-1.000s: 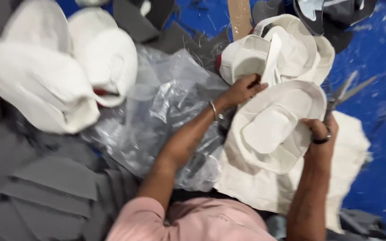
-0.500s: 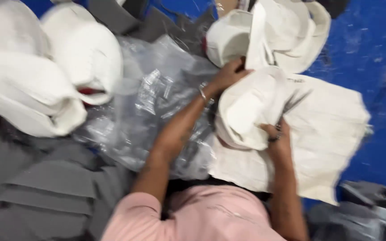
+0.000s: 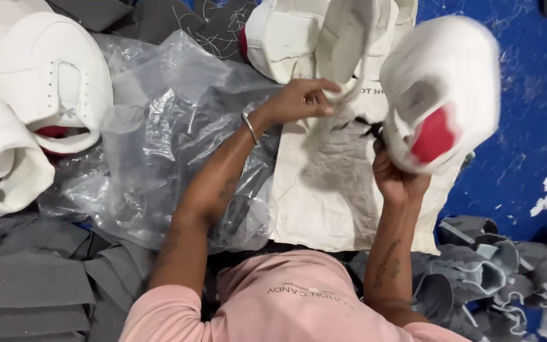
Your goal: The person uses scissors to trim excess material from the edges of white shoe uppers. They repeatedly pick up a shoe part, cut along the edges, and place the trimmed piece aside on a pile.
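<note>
**Right hand lifts white shoe upper, left pinches a strip**

So, your right hand (image 3: 395, 179) is closed around the lower edge of a white shoe upper (image 3: 441, 88), holding it up off the surface. It's blurred, rounded and dome-like, with a red patch showing inside, just above your grip. Dark threads dangle at the rim right by your fingers.

Your left hand (image 3: 299, 101) sits to the left of that grip, fingers pinched together on a thin white strip (image 3: 343, 57) that runs up and away from your fingertips.

Under both hands lies a wrinkled off-white cloth (image 3: 330, 183). Beyond your left hand, another white upper (image 3: 280, 38) touches the strip's far end. Left of your left forearm, crumpled clear plastic sheeting (image 3: 159, 139) spreads wide; past it, well apart from either grip, more white uppers (image 3: 45, 76). Grey foam pieces (image 3: 26, 285) lie near your left elbow, grey scraps (image 3: 482, 266) beside your right one, on a blue floor (image 3: 533, 95).
</note>
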